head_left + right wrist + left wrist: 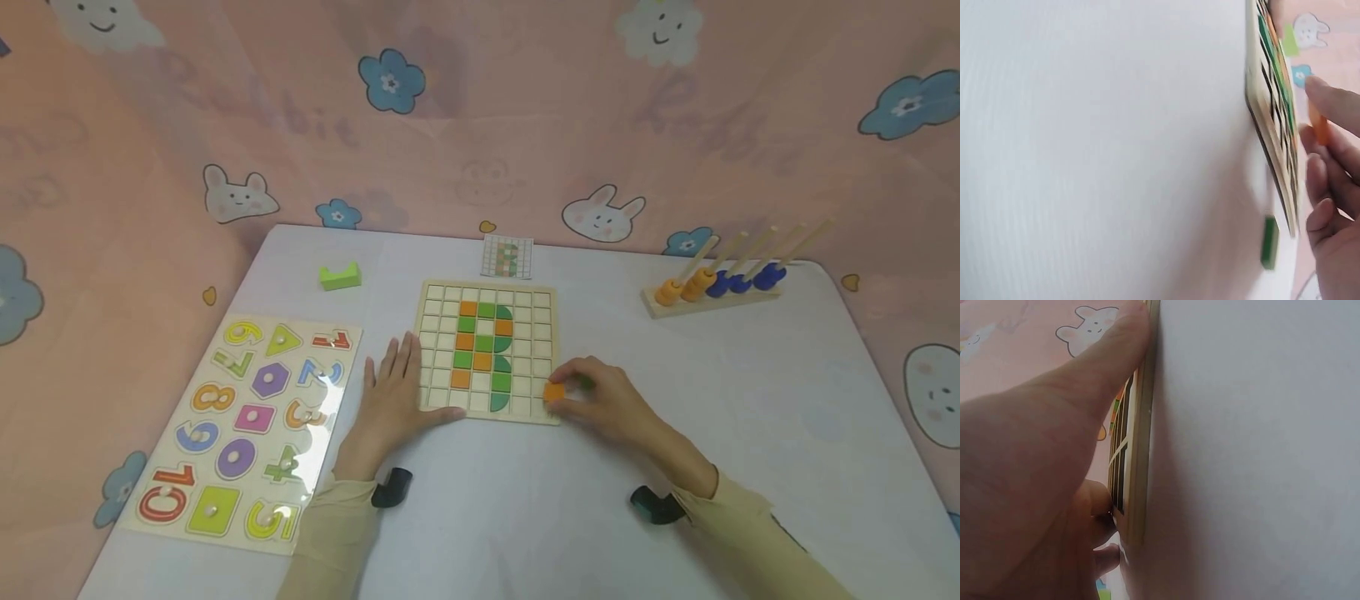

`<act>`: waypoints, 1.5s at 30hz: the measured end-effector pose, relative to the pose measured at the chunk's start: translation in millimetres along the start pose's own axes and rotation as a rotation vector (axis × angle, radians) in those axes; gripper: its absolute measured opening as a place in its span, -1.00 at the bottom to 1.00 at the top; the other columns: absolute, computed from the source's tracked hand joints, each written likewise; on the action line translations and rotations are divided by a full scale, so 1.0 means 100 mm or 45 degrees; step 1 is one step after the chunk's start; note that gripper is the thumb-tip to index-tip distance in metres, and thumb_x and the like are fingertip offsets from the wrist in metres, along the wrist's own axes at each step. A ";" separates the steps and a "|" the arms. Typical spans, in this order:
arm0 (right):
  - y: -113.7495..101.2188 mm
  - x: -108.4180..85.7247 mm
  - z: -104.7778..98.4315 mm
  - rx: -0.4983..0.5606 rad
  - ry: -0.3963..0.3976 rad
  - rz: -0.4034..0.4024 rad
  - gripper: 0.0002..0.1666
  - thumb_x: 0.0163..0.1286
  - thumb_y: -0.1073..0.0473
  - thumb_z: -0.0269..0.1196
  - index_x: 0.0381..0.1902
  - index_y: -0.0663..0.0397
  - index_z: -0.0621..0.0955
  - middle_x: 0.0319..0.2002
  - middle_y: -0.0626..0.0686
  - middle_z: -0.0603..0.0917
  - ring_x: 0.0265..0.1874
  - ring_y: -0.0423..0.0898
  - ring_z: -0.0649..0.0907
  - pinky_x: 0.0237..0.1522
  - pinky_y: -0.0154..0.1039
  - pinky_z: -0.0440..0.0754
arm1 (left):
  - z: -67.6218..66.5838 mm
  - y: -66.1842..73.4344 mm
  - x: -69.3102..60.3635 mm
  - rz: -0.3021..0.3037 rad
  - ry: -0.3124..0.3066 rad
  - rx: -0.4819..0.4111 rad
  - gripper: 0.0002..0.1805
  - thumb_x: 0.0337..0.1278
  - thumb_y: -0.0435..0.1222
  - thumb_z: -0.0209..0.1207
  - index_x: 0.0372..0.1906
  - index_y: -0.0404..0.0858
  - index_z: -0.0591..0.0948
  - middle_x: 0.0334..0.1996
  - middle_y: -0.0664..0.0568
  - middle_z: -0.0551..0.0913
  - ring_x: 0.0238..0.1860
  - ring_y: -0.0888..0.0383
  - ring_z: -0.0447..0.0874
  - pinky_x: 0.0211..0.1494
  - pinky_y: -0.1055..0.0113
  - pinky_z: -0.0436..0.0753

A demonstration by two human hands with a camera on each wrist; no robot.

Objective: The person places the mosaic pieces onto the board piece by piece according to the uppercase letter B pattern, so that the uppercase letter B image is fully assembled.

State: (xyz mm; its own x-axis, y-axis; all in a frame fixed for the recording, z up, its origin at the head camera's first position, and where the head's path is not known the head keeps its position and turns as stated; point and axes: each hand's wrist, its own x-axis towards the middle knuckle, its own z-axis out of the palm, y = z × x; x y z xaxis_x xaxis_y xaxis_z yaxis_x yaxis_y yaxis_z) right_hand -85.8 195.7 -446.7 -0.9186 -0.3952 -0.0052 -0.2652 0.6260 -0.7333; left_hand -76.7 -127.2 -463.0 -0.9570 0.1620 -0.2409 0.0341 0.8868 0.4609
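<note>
A wooden grid board (534, 333) lies on the table, with orange and green tiles (482, 362) set in its middle columns. Some green ones have a rounded side. My left hand (393, 404) rests against the board's left edge with straight fingers, its thumb along the front edge. Between thumb and fingertips, my right hand (611, 404) pinches an orange square tile (553, 392) over the board's right edge. The right wrist view shows this orange tile (1319, 125) side-on. A loose green piece (1270, 242) lies on the table beside the board, partly hidden by the right hand in the head view.
A small pattern card (507, 256) lies behind the board. To the left is a number-and-shape puzzle (247, 433), with a light green notched block (341, 277) farther back. A peg stand with orange and blue beads (712, 296) stands at the back right.
</note>
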 end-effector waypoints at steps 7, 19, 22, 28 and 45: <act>-0.13 0.17 0.29 0.075 0.079 -0.025 -0.63 0.17 0.23 0.62 -0.05 0.07 0.79 -0.04 0.04 0.78 0.06 0.01 0.64 0.20 0.01 0.59 | 0.00 0.00 0.00 0.002 0.004 0.001 0.49 0.04 0.34 0.44 0.72 -0.35 -0.20 0.75 -0.15 -0.23 0.76 -0.18 -0.37 0.74 -0.29 -0.33; -0.41 0.38 0.66 -0.011 -0.041 -0.060 -0.66 0.12 0.16 0.66 -0.13 -0.02 0.81 -0.21 -0.08 0.66 -0.13 -0.13 0.46 -0.05 -0.24 0.49 | 0.00 -0.01 0.00 0.016 0.018 0.038 0.49 0.04 0.38 0.41 0.72 -0.36 -0.18 0.75 -0.17 -0.20 0.76 -0.19 -0.33 0.74 -0.32 -0.28; -0.44 0.39 0.69 -0.016 -0.056 -0.039 -0.64 0.09 0.17 0.67 -0.13 -0.02 0.82 -0.27 -0.10 0.65 -0.15 -0.14 0.46 -0.06 -0.24 0.50 | 0.01 -0.01 0.00 0.023 0.021 0.044 0.49 0.04 0.38 0.41 0.72 -0.37 -0.18 0.75 -0.18 -0.20 0.76 -0.20 -0.32 0.73 -0.33 -0.27; -0.47 0.41 0.69 -0.046 -0.048 -0.044 -0.71 0.13 0.18 0.65 -0.17 -0.03 0.84 -0.36 -0.13 0.68 -0.21 -0.16 0.47 -0.11 -0.27 0.47 | 0.01 -0.02 0.00 0.022 0.015 0.038 0.49 0.04 0.38 0.41 0.72 -0.36 -0.19 0.75 -0.17 -0.21 0.76 -0.19 -0.33 0.73 -0.33 -0.28; -0.48 0.40 0.67 -0.057 -0.064 -0.040 -0.73 0.18 0.20 0.62 -0.14 -0.02 0.83 -0.28 -0.13 0.74 -0.16 -0.14 0.52 -0.05 -0.21 0.52 | 0.00 -0.02 0.01 0.010 0.005 0.030 0.49 0.04 0.37 0.42 0.72 -0.37 -0.19 0.75 -0.18 -0.22 0.76 -0.20 -0.35 0.73 -0.33 -0.29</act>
State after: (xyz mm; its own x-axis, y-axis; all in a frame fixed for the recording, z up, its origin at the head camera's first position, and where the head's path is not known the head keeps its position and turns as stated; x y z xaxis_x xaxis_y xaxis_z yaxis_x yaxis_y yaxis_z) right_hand -90.8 105.1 -457.4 -0.8942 -0.4473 -0.0175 -0.3073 0.6417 -0.7027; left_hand -77.4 -128.8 -464.1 -0.9578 0.1675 -0.2337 0.0486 0.8954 0.4426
